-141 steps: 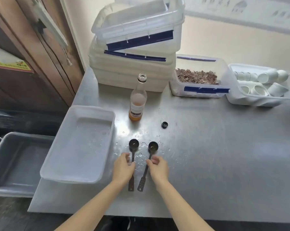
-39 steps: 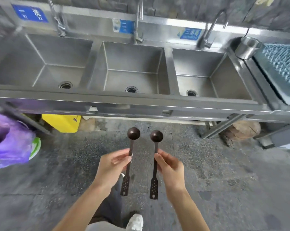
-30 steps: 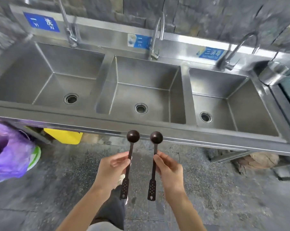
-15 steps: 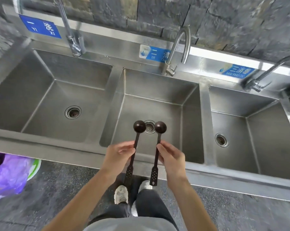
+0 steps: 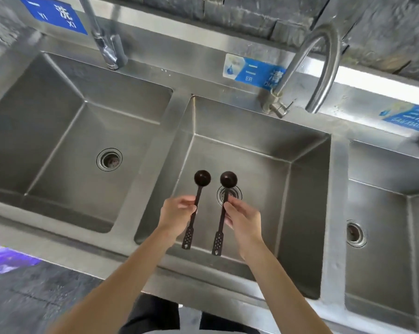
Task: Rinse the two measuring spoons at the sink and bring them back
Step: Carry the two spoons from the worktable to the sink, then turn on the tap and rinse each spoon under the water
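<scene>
I hold two dark long-handled measuring spoons over the middle basin (image 5: 307,189) of a steel triple sink. My left hand (image 5: 175,213) pinches the handle of the left spoon (image 5: 202,177). My right hand (image 5: 243,219) pinches the handle of the right spoon (image 5: 228,179), whose bowl hangs just above the drain (image 5: 235,195). Both spoons point away from me, bowls up, perforated handle ends toward me. The curved faucet (image 5: 324,59) of this basin stands at the back right; no water runs from it.
A left basin (image 5: 46,131) with its own tap (image 5: 102,42) and a right basin (image 5: 384,213) flank the middle one. Blue labels sit on the backsplash. A purple bag (image 5: 3,259) lies at the lower left, beyond the sink's front rim.
I carried both spoons from the steel table to the sink. In the last second I stepped closer, and the spoons went from in front of the rim to over the middle basin.
</scene>
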### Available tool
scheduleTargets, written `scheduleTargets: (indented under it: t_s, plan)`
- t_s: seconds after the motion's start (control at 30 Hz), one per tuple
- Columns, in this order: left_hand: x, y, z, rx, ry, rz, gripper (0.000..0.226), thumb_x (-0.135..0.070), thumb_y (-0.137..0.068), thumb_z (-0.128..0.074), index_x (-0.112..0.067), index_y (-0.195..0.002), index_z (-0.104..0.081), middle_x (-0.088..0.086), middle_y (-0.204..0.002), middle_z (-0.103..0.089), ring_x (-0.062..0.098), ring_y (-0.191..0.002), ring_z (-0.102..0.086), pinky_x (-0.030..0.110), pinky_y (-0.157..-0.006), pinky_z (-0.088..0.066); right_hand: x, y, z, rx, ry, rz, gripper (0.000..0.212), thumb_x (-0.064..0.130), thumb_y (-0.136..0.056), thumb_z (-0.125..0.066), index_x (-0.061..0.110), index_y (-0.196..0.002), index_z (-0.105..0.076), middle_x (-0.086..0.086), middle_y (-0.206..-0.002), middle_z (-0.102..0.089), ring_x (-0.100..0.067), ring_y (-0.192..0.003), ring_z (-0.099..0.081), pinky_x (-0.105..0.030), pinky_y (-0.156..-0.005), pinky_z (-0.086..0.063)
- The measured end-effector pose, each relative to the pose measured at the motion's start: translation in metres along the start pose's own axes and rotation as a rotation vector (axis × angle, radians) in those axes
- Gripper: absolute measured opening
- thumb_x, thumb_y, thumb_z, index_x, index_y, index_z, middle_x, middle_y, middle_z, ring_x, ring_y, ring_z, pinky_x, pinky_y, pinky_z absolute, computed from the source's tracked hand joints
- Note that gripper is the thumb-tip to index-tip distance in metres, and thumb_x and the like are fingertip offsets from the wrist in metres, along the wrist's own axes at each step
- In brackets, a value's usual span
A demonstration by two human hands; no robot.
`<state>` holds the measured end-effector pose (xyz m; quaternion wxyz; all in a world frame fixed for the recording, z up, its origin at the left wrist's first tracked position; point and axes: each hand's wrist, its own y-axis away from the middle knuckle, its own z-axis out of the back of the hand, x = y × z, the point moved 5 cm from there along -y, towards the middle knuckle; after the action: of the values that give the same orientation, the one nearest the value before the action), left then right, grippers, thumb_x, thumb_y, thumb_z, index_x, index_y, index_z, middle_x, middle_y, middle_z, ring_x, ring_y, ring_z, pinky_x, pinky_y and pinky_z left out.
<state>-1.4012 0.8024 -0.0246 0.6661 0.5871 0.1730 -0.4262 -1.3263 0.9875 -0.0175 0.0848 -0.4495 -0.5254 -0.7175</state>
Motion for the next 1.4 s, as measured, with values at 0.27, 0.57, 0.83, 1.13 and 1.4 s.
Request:
scheduleTargets:
  t_s: [0.27,0.57,0.83,1.13,1.4]
  plan:
    - [0.066,-0.099,-0.02,0.012,-0.105,0.122,0.028,0.002,-0.09,-0.062,-0.018,-0.107,-0.072,0.005,-0.109,-0.073,0.019,-0.1,-0.068,0.034,-0.09,-0.056,-0.077,-0.09,-0.039,-0.03,0.143,-0.167,0.028,0.003,-0.096,-0.063,0.023,-0.086,-0.081,-0.008,-0.092,-0.083,-0.028,-0.09,-0.079,-0.038,-0.086,-0.065]
    - [0.146,-0.176,-0.029,0.024,-0.239,0.163,0.027,0.006,-0.086,-0.062,-0.009,-0.106,-0.073,0.007,-0.104,-0.075,0.021,-0.102,-0.069,0.033,-0.093,-0.055,-0.161,-0.161,-0.065,-0.074,0.142,-0.275,0.017,0.002,-0.102,-0.06,0.003,-0.113,-0.072,-0.006,-0.096,-0.074,-0.018,-0.088,-0.072,-0.028,-0.08,-0.063]
    - [0.175,-0.188,-0.03,-0.105,-0.281,0.224,0.025,0.003,-0.088,-0.058,-0.01,-0.104,-0.072,0.006,-0.1,-0.075,0.015,-0.09,-0.067,0.022,-0.081,-0.048,-0.194,-0.191,-0.072,-0.105,0.151,-0.266,0.022,0.0,-0.102,-0.059,-0.004,-0.121,-0.069,-0.026,-0.117,-0.074,-0.031,-0.104,-0.073,-0.046,-0.098,-0.061]
    - [0.18,-0.188,-0.034,-0.163,-0.345,0.188,0.026,0.003,-0.092,-0.059,-0.01,-0.111,-0.072,0.007,-0.105,-0.074,0.014,-0.092,-0.065,0.021,-0.08,-0.047,-0.216,-0.198,-0.067,-0.113,0.202,-0.268,0.023,0.004,-0.1,-0.064,0.001,-0.121,-0.07,-0.022,-0.114,-0.075,-0.035,-0.109,-0.074,-0.049,-0.096,-0.062]
    - [0.15,-0.17,-0.036,-0.136,-0.358,0.201,0.041,-0.001,-0.094,-0.06,-0.008,-0.134,-0.056,0.01,-0.127,-0.067,0.024,-0.112,-0.065,0.035,-0.101,-0.05,-0.192,-0.189,-0.053,-0.104,0.207,-0.276,0.032,0.009,-0.096,-0.069,0.004,-0.127,-0.069,-0.006,-0.105,-0.074,-0.018,-0.098,-0.073,-0.033,-0.089,-0.063]
